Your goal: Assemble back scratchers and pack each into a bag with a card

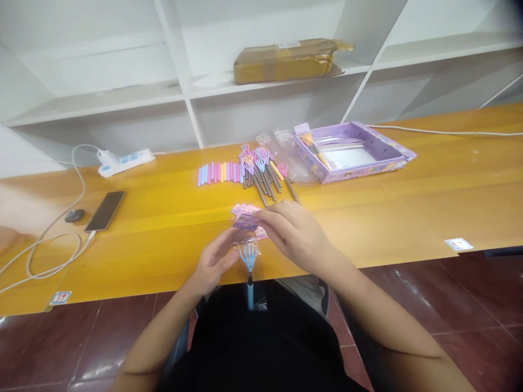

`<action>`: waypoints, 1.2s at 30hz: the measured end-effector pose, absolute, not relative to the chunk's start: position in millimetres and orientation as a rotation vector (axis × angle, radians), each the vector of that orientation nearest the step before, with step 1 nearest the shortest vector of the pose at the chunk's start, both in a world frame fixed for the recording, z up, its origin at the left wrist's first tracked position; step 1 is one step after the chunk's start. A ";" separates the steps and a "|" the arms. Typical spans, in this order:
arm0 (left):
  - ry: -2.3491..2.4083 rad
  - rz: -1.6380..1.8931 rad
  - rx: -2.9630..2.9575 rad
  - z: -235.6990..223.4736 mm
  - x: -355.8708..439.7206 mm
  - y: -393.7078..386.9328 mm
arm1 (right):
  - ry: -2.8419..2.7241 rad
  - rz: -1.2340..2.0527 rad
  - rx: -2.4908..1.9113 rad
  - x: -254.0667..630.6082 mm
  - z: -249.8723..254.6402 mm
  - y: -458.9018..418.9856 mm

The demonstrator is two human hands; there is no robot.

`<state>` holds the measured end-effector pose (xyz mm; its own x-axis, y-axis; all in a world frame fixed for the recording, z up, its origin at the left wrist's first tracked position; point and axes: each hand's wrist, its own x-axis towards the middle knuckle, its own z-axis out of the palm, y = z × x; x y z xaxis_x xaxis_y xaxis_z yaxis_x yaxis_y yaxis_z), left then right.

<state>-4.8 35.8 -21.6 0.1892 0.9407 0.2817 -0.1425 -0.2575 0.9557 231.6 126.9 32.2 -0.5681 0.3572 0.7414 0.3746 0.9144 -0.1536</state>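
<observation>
My right hand (296, 234) pinches a small purple-and-pink printed card (245, 220) between thumb and fingers. My left hand (214, 261) is closed on the edge of a clear plastic bag (244, 236), just below the card. Inside or under that bag, a light blue hand-shaped back scratcher (249, 258) points away from me, its handle extending past the table edge over my lap. Whether the card is in the bag's mouth cannot be made out. More pink printed cards lie on the table right behind my fingers.
Beyond my hands lie a pile of back scratchers (263, 171), a row of coloured handle sleeves (220, 172) and a purple box (368, 163) beside loose plastic bags (290, 158). A phone (106, 211), a mouse (74, 215) and a power strip (126, 163) with cables occupy the left.
</observation>
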 end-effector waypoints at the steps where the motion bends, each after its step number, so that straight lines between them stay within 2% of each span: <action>1: 0.818 1.295 1.409 -21.6 -5.1 35.8 | -2.224 -0.036 -0.517 231.7 33.2 126.4; 15: 0.892 1.313 1.395 -28.0 -6.5 35.5 | -2.276 -0.082 -0.489 231.5 39.9 121.3; 25: 0.695 1.325 1.389 -30.6 -5.4 37.9 | -2.309 0.172 -0.437 235.7 46.6 116.3; 36: 0.679 1.324 1.386 -26.3 -5.1 36.8 | -2.366 0.156 -0.404 235.6 44.8 117.9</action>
<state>-5.1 36.8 -26.3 0.2256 0.9118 0.3430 -0.2530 -0.2852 0.9245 235.6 117.9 44.8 -0.6916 0.3313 0.6419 0.2440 0.9435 -0.2241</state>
